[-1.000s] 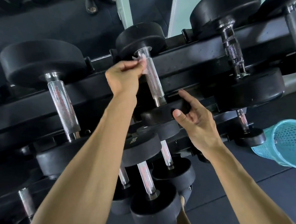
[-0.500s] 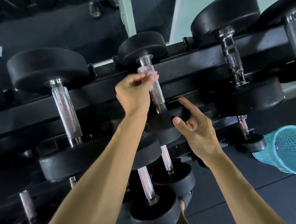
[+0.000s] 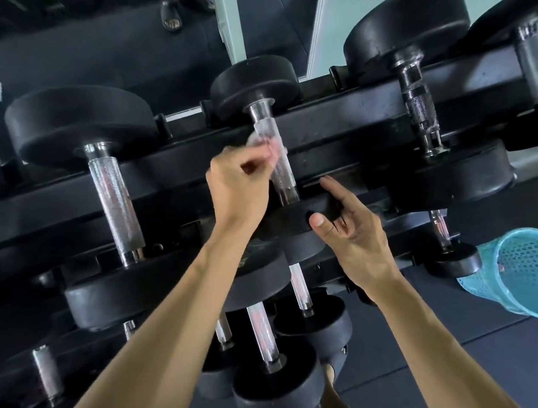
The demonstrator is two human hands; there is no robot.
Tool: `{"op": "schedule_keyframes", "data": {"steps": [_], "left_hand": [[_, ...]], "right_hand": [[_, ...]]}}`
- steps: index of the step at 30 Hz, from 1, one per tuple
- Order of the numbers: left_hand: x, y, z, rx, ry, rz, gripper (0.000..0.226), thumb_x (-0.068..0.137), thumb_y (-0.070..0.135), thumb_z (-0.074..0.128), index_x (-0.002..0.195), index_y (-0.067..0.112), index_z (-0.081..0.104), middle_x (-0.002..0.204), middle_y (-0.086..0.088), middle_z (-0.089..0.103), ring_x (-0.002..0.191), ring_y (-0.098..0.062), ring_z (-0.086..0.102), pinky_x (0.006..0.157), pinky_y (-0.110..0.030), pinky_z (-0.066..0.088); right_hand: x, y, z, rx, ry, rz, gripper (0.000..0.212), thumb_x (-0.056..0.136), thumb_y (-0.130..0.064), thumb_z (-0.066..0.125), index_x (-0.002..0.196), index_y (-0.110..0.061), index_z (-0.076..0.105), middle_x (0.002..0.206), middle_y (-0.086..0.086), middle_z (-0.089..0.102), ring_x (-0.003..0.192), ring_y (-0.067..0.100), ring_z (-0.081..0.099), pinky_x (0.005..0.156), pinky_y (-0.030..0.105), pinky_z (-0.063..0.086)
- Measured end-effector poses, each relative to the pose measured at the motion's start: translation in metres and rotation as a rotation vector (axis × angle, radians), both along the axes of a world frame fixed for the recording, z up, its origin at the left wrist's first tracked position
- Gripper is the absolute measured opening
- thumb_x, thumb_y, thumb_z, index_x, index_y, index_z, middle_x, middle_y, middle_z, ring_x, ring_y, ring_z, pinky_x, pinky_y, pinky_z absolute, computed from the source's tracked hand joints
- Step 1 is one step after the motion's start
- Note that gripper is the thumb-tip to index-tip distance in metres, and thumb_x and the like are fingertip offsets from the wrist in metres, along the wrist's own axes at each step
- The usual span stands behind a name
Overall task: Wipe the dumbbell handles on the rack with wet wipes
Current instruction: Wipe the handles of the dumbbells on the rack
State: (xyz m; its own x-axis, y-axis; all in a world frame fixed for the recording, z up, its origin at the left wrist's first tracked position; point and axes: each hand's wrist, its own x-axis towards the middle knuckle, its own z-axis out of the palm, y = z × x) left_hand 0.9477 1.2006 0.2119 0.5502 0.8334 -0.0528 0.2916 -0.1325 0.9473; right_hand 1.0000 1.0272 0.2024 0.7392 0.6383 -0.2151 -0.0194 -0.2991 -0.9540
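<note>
A small black dumbbell lies on the top tier of the black rack (image 3: 345, 120), its knurled chrome handle (image 3: 282, 173) pointing toward me. My left hand (image 3: 238, 187) pinches a crumpled wet wipe (image 3: 263, 143) and holds it against the left side of that handle, about midway along. My right hand (image 3: 350, 229) rests on the dumbbell's near weight head (image 3: 298, 215), thumb on its front face and straight fingers along its right edge.
Larger dumbbells flank it on the top tier, one at the left (image 3: 116, 198) and one at the right (image 3: 424, 123). Lower tiers carry several smaller dumbbells (image 3: 264, 339). A turquoise mesh basket (image 3: 537, 273) lies tipped on the dark floor at the right.
My left hand has slid the wipe down the handle from near the far weight head to about its middle. My right hand has stayed on the near weight head.
</note>
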Motion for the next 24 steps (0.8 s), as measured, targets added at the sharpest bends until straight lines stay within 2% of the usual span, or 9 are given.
{"op": "schedule_keyframes", "data": {"steps": [4,6,7,9,12,15,19,21,24], "left_hand": [[0.008,0.008,0.013,-0.005,-0.059,-0.045,0.009,0.077,0.023,0.084,0.082,0.027,0.078,0.086,0.007,0.075,0.085,-0.010,0.072,0.076,-0.025,0.059],[0.024,0.018,0.018,0.018,-0.082,0.040,0.008,0.077,0.023,0.085,0.082,0.024,0.079,0.080,0.008,0.075,0.082,-0.011,0.072,0.077,-0.028,0.059],[0.029,0.021,0.018,0.027,-0.086,0.070,0.007,0.078,0.022,0.085,0.083,0.023,0.080,0.079,0.008,0.075,0.082,-0.011,0.072,0.081,-0.031,0.059],[0.026,0.019,0.017,0.014,-0.067,0.025,0.007,0.078,0.020,0.084,0.083,0.023,0.080,0.080,0.006,0.075,0.085,-0.011,0.073,0.084,-0.036,0.059],[0.001,0.000,0.015,0.012,0.122,-0.220,0.011,0.078,0.013,0.083,0.078,0.022,0.077,0.081,0.008,0.071,0.076,0.003,0.070,0.075,-0.019,0.055],[-0.006,-0.002,0.018,0.060,0.295,-0.364,0.008,0.076,0.009,0.084,0.078,0.014,0.078,0.076,0.017,0.066,0.070,0.008,0.066,0.068,-0.005,0.045],[0.015,0.007,0.034,0.210,0.189,-0.239,0.006,0.077,0.016,0.084,0.077,0.019,0.079,0.072,0.022,0.070,0.073,0.004,0.066,0.071,-0.013,0.051],[0.014,0.005,0.033,0.163,0.172,-0.203,0.009,0.077,0.013,0.084,0.077,0.018,0.076,0.074,0.023,0.071,0.076,0.008,0.067,0.075,-0.012,0.052],[0.000,-0.006,0.026,0.003,0.334,-0.272,0.010,0.074,0.016,0.086,0.080,0.014,0.078,0.084,0.009,0.075,0.080,0.003,0.070,0.080,-0.018,0.056]], "right_hand": [[0.001,0.000,-0.002,0.016,0.022,0.029,0.064,0.075,-0.062,0.066,0.135,-0.047,0.051,0.088,-0.030,0.045,0.078,-0.011,0.045,0.078,0.010,0.043],[0.001,-0.001,-0.006,0.029,0.043,0.046,0.060,0.076,-0.063,0.068,0.133,-0.053,0.050,0.121,-0.020,0.061,0.104,0.002,0.057,0.105,0.028,0.046],[0.002,-0.001,-0.007,0.033,0.048,0.054,0.059,0.077,-0.062,0.069,0.132,-0.054,0.050,0.138,-0.016,0.056,0.120,0.010,0.057,0.113,0.039,0.041],[0.005,-0.002,-0.006,0.040,0.062,0.084,0.056,0.083,-0.057,0.071,0.134,-0.051,0.050,0.150,-0.015,0.046,0.137,0.009,0.046,0.119,0.042,0.034],[0.009,-0.003,-0.002,0.034,0.077,0.119,0.058,0.080,-0.048,0.070,0.135,-0.046,0.050,0.152,-0.018,0.043,0.139,-0.004,0.038,0.117,0.032,0.031],[0.013,-0.003,-0.002,0.019,0.079,0.155,0.060,0.076,-0.053,0.070,0.133,-0.047,0.050,0.150,-0.019,0.044,0.138,-0.004,0.039,0.113,0.026,0.032],[0.021,-0.004,-0.002,0.004,0.091,0.206,0.062,0.073,-0.059,0.069,0.131,-0.051,0.048,0.150,-0.022,0.041,0.136,-0.007,0.038,0.109,0.015,0.029],[0.023,-0.004,-0.003,0.003,0.085,0.219,0.061,0.074,-0.060,0.069,0.130,-0.053,0.047,0.150,-0.023,0.041,0.136,-0.006,0.038,0.106,0.013,0.029],[0.023,-0.004,-0.006,0.006,0.079,0.219,0.062,0.074,-0.059,0.070,0.131,-0.053,0.047,0.149,-0.020,0.043,0.137,-0.002,0.041,0.107,0.016,0.030]]}}
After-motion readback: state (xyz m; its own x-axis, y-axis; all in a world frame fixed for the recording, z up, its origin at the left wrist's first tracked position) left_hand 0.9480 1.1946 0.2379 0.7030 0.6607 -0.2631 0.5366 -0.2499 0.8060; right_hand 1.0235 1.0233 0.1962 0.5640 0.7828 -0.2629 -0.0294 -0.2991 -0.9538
